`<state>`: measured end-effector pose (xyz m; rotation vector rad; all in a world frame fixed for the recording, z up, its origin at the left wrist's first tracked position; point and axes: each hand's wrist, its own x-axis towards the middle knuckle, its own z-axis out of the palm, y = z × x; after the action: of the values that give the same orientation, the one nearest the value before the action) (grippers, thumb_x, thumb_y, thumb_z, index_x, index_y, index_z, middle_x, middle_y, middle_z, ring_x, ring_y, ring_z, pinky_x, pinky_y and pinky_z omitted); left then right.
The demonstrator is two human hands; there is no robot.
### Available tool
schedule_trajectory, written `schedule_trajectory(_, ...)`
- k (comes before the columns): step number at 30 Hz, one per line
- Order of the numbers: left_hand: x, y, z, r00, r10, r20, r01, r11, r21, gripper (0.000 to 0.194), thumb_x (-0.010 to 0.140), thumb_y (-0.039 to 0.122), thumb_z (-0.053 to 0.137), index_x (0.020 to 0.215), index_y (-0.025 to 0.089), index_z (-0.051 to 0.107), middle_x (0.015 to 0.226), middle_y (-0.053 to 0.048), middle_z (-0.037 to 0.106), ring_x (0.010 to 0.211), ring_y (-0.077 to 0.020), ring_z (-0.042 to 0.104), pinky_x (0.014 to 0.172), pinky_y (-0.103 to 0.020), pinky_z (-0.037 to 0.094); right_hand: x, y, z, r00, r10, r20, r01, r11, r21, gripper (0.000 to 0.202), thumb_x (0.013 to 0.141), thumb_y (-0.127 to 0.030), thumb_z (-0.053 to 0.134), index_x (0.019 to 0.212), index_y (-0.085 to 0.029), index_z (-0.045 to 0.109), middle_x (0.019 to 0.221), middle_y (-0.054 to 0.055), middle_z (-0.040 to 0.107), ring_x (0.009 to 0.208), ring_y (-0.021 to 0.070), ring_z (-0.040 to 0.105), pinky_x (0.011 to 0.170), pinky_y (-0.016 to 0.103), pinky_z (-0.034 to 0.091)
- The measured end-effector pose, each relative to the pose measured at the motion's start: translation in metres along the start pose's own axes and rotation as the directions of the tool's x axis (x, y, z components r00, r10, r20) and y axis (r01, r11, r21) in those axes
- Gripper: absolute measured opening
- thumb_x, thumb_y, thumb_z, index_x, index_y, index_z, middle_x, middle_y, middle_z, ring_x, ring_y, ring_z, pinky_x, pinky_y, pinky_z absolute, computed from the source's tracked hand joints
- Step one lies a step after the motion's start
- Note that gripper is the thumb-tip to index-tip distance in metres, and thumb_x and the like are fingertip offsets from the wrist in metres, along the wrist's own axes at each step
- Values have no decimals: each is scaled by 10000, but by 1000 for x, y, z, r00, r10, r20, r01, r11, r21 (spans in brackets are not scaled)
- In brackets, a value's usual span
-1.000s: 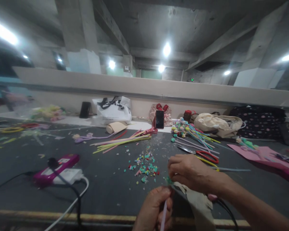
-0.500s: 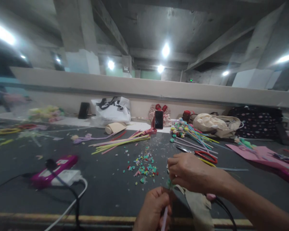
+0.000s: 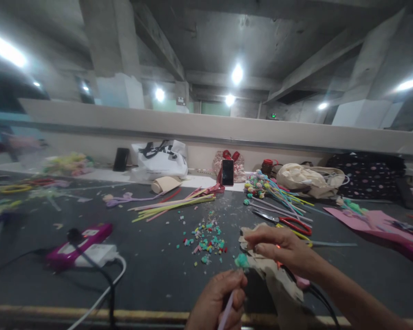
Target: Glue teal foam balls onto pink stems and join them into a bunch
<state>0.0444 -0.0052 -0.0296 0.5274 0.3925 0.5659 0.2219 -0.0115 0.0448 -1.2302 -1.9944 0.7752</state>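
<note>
Left hand (image 3: 220,295), near the bottom centre, is closed around a thin lilac stem (image 3: 226,310) that slants down toward the lower edge; a green tuft (image 3: 241,261) sits just beyond the fingertips, though the fingers hide whether it joins the stem. Right hand (image 3: 289,250) is loosely open, fingers curved and parted, above a crumpled beige cloth (image 3: 282,282); whether it touches the cloth is unclear. Beside that wrist is a pink object (image 3: 302,281) near black cords. Colourful crumbs (image 3: 211,240) lie scattered beyond the left hand on a dark tabletop (image 3: 151,275). Past the right hand are red-handled scissors (image 3: 281,220), then stems with bobbled heads (image 3: 258,185). Farther back, centre, a phone (image 3: 227,172) stands upright.
</note>
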Motion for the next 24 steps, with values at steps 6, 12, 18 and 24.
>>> schedule_trajectory(6, -2, -4, 4, 998, 27, -57, -25, 999, 30, 222, 603, 324, 630, 614, 130, 524, 355, 87, 424, 216, 16, 264, 261, -119, 91, -2, 11, 17, 988, 125, 87, -150, 906, 396, 321, 684, -309, 596, 986, -199, 606, 892, 35, 609, 816, 180, 544, 694, 285, 414)
schedule_trajectory(12, 7, -2, 3, 998, 47, -52, -35, 975, 221, 312, 533, 402, 657, 517, 148, 476, 279, 84, 409, 173, -5, 251, 243, -146, 96, 1, 4, 21, 992, 93, 90, -119, 928, 353, 291, 638, -314, 640, 900, -188, 649, 768, 14, 582, 673, 133, 501, 596, 234, 389)
schedule_trajectory(18, 13, -5, -5, 989, 107, -106, -70, 951, 301, 377, 444, 459, 687, 522, 138, 505, 273, 71, 435, 174, -11, 271, 246, -151, 104, 3, 5, 24, 994, 77, 84, -99, 949, 299, 224, 659, -274, 622, 856, -174, 661, 765, 15, 574, 663, 123, 499, 587, 224, 382)
schedule_trajectory(24, 12, -7, -8, 989, 110, -96, -75, 947, 312, 362, 470, 456, 677, 531, 141, 509, 282, 68, 442, 177, -13, 270, 254, -159, 108, 4, 5, 26, 994, 70, 85, -92, 952, 291, 183, 670, -224, 605, 839, -179, 659, 727, 2, 562, 639, 112, 493, 575, 215, 380)
